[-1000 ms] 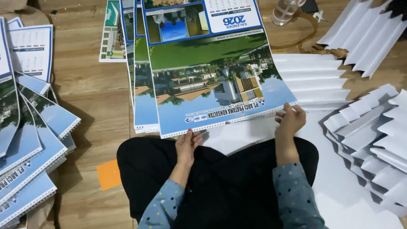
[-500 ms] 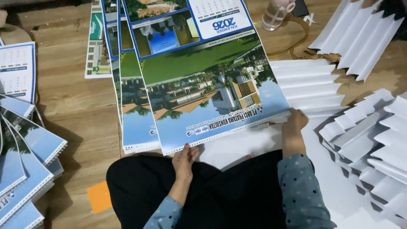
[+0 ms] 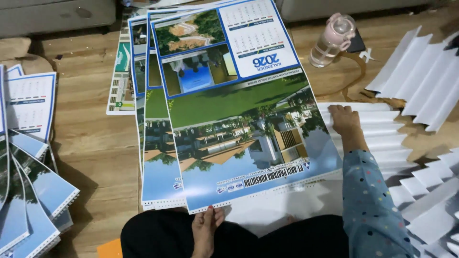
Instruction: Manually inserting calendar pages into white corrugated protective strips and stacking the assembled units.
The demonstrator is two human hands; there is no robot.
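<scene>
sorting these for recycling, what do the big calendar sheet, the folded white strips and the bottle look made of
Calendar sheet: glossy coated paper, judging by its sheen and punched edge. Folded white strips: matte paper or thin card, holding sharp creases. Bottle: clear plastic, probably, with a pink lid. Floor: wood-look boards.

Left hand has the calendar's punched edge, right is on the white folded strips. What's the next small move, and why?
Probably lift one white folded strip with the right hand, since it already rests on that stack, while the left hand pinches the top calendar sheet by its punched edge, keeping it steady.
</scene>
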